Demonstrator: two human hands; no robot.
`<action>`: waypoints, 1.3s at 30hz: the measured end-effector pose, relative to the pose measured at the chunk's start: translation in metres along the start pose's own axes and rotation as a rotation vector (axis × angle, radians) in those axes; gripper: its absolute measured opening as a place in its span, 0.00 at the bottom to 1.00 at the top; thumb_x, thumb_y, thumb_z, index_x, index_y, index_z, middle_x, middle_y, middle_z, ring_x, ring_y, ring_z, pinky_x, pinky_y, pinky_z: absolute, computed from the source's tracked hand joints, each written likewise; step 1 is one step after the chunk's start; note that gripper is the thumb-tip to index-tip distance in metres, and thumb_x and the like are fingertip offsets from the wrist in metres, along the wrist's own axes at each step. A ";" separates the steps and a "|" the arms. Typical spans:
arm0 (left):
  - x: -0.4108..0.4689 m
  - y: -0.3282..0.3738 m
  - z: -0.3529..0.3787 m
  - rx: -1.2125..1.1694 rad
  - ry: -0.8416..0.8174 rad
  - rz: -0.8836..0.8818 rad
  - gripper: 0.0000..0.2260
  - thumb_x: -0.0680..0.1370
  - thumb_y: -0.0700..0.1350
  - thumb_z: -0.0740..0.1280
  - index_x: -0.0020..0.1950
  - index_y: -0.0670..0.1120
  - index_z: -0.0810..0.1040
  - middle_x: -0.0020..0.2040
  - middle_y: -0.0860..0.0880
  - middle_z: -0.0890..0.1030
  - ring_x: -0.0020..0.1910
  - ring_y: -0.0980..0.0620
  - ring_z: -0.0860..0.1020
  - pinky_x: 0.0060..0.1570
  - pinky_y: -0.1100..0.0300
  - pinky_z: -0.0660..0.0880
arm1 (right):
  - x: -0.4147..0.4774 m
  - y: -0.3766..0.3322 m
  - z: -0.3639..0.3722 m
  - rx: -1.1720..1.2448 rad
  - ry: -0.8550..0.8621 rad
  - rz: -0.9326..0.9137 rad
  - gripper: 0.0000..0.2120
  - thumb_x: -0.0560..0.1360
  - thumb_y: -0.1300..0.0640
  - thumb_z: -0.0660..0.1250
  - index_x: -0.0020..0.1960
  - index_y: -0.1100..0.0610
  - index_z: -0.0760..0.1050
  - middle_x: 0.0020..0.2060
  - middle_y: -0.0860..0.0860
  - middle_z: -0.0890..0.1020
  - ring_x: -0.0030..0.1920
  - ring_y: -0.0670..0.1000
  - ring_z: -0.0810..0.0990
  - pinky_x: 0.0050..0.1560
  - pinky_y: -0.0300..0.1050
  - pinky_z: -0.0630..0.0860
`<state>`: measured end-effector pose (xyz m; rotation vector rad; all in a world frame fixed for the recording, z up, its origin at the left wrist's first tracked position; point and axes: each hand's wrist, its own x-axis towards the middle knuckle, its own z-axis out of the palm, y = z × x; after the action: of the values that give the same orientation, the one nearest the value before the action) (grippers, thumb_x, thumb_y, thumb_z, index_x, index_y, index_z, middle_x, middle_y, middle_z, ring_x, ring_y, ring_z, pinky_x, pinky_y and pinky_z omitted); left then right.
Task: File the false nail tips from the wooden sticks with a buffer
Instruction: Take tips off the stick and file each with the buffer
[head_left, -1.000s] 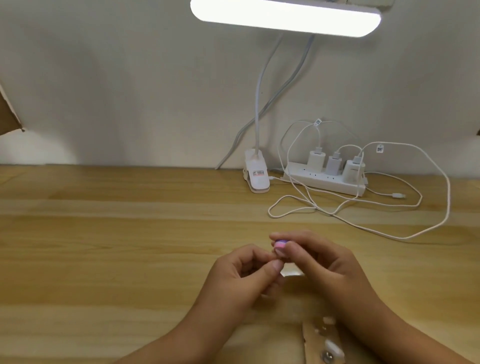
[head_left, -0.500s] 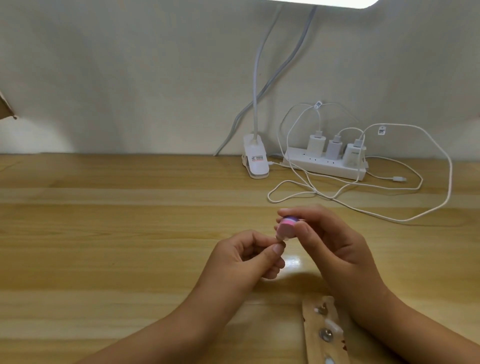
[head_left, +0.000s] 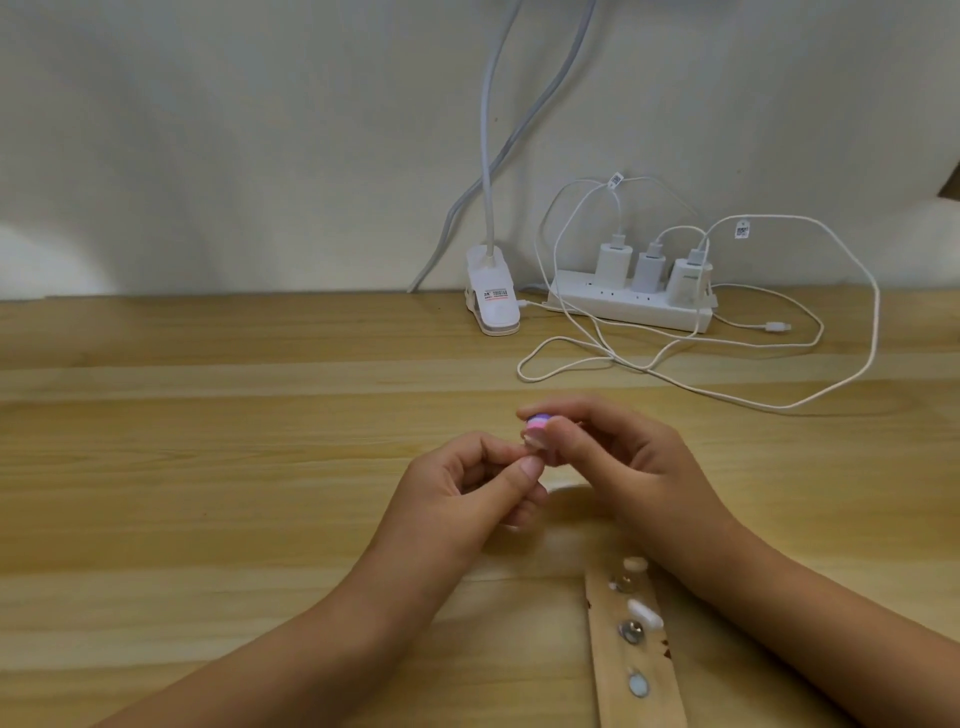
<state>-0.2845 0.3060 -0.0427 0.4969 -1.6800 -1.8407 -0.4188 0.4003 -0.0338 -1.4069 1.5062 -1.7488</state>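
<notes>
Fingers of right hand (head_left: 631, 467) pinch pink-purple layered buffer (head_left: 693, 425).

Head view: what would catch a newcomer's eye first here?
At centre, the right hand pinches a pink and purple buffer against something small held by the left hand. Near the bottom edge lies a wooden stick bearing nail tips. Behind, a white power strip trails looping cables.

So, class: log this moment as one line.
right hand: holds buffer | left hand: pinches nail tip | wooden stick: on table
</notes>
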 end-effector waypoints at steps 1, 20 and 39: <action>0.000 0.000 0.000 -0.004 0.005 -0.003 0.07 0.68 0.47 0.71 0.43 0.45 0.82 0.32 0.49 0.82 0.31 0.57 0.79 0.35 0.68 0.75 | 0.000 0.001 0.000 -0.013 0.015 -0.026 0.11 0.77 0.50 0.69 0.55 0.55 0.81 0.45 0.52 0.85 0.49 0.48 0.84 0.52 0.37 0.78; 0.000 -0.001 -0.001 -0.032 0.014 -0.001 0.07 0.69 0.48 0.71 0.43 0.46 0.82 0.33 0.49 0.82 0.33 0.57 0.79 0.36 0.67 0.75 | 0.000 0.003 0.000 -0.102 0.027 -0.103 0.10 0.77 0.50 0.69 0.55 0.53 0.81 0.49 0.51 0.83 0.52 0.51 0.84 0.54 0.40 0.78; 0.001 0.000 -0.002 -0.046 0.014 0.018 0.04 0.75 0.40 0.70 0.42 0.47 0.82 0.33 0.49 0.82 0.33 0.57 0.79 0.36 0.68 0.74 | 0.001 0.004 -0.001 -0.099 0.011 -0.063 0.10 0.77 0.49 0.69 0.55 0.52 0.81 0.49 0.50 0.84 0.52 0.50 0.83 0.54 0.41 0.78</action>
<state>-0.2840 0.3042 -0.0433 0.4729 -1.6245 -1.8541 -0.4212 0.3985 -0.0369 -1.5108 1.5905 -1.7423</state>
